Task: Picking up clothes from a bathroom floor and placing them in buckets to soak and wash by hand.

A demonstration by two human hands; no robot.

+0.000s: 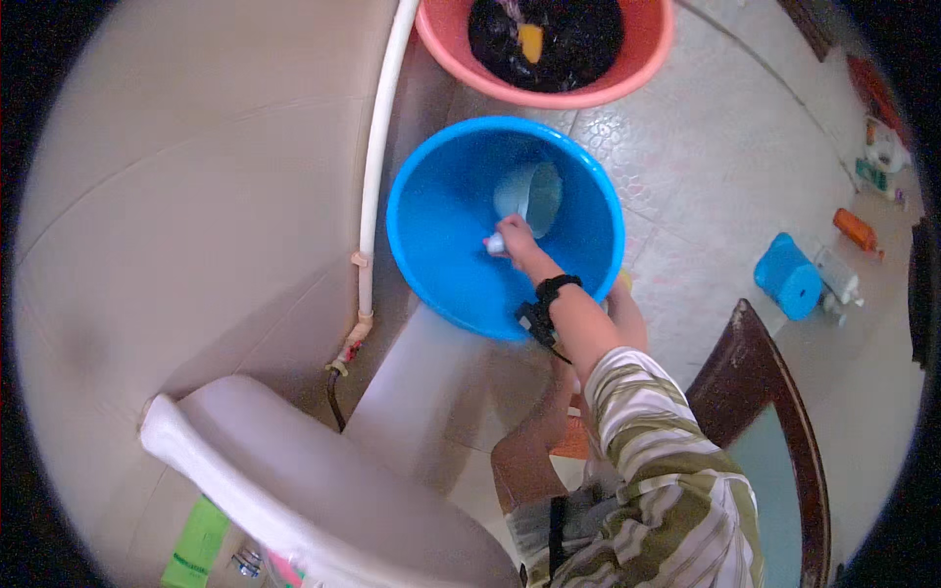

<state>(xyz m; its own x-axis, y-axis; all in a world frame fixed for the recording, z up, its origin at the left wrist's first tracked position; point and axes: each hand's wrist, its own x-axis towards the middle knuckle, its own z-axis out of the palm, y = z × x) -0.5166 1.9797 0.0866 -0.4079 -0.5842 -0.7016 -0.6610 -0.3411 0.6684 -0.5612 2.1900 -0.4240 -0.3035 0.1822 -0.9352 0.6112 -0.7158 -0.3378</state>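
My right hand [517,239] reaches down into a large blue plastic tub [423,257] and is closed around the short handle [497,244] of a white plastic dipper [512,192]. The dipper is tilted on its side within the tub, its mouth turned towards the right. I cannot tell whether there is water in it. On my right wrist sits a black strap [559,289], and a small black device [537,322] hangs beside it. My left hand is out of view. My bent legs are just below and to the right of the tub.
Beyond stands a pink tub [545,99] holding dark contents and a yellow piece [530,42]. A white pipe [378,147] runs along the wall. A white washbasin [294,470] is lower left. Bottles [856,229] and a blue plastic item [786,279] lie right, beyond a wood-framed door [801,470].
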